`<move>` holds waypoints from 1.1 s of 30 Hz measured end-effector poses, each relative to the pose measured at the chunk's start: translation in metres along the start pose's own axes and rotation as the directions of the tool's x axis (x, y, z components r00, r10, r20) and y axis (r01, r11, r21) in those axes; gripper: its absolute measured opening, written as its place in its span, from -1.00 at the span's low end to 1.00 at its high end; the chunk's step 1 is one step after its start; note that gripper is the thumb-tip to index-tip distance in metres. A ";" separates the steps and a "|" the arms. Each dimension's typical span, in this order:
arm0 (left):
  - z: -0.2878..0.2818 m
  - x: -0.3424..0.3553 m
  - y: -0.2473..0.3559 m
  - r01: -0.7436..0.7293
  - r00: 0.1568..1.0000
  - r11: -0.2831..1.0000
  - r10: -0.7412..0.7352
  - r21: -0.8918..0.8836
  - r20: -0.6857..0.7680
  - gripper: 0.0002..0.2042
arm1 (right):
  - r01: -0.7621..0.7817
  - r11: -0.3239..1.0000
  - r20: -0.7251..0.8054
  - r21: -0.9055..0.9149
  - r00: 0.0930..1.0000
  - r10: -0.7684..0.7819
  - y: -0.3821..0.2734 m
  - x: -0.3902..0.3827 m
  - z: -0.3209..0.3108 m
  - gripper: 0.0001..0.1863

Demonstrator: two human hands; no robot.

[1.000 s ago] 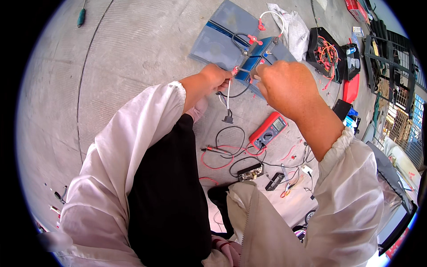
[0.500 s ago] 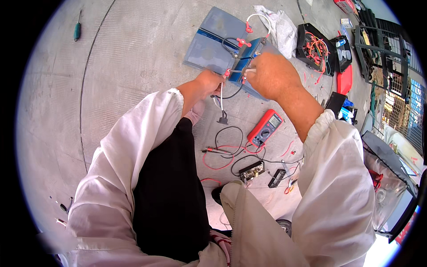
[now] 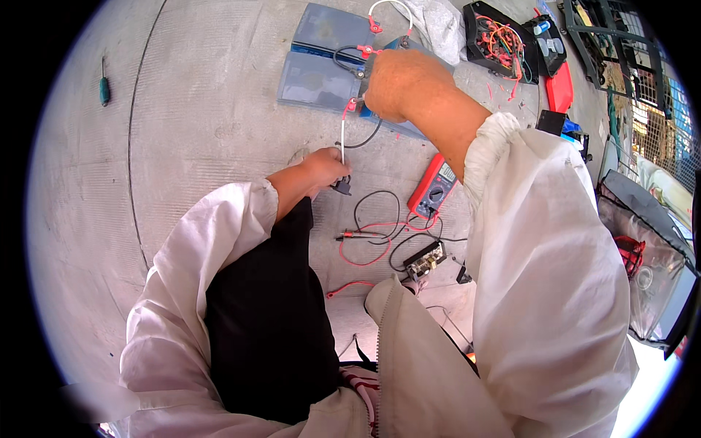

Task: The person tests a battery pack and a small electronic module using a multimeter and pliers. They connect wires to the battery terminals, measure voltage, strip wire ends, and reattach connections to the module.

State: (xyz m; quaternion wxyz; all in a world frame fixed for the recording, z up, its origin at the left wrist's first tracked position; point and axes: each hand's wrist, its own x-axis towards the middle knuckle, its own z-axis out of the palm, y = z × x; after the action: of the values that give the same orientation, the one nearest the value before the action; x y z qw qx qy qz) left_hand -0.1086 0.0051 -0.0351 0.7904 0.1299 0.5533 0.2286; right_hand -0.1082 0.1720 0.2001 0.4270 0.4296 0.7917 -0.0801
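Note:
My left hand (image 3: 326,167) is closed on a black connector (image 3: 342,185) at the lower end of a white cable (image 3: 343,139). That cable rises to a red-capped terminal (image 3: 351,105) at the near edge of a grey battery (image 3: 321,79). My right hand (image 3: 403,84) is closed beside that terminal, over another battery (image 3: 409,128) largely covered by my hand and arm. What its fingers grip is hidden; only a bit of metal shows near the fingertips. Another red terminal clamp (image 3: 367,51) with a black cable stands just beyond it.
A red multimeter (image 3: 437,186) lies under my right forearm, with its leads and an opened circuit board (image 3: 426,260) nearer me. Far right are a black box of tangled wires (image 3: 504,40) and a red case part (image 3: 559,87). A green screwdriver (image 3: 104,89) lies far left.
My left hand has come down from the terminal to the black connector at the cable's lower end. My right hand has shifted left, near the red-capped terminal. The whole view has shifted slightly.

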 end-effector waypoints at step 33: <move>0.048 -0.044 0.042 0.218 0.970 0.903 -0.158 -0.369 0.187 -0.85 | 0.365 0.848 -0.414 0.384 0.889 -0.195 0.134 -0.107 0.090 -0.73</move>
State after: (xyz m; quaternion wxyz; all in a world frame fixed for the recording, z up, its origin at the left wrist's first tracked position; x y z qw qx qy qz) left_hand -0.0852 0.0219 0.0369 0.8589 -0.0656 0.4449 0.2451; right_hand 0.0759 0.1448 0.2560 0.1466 0.4019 0.8704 -0.2439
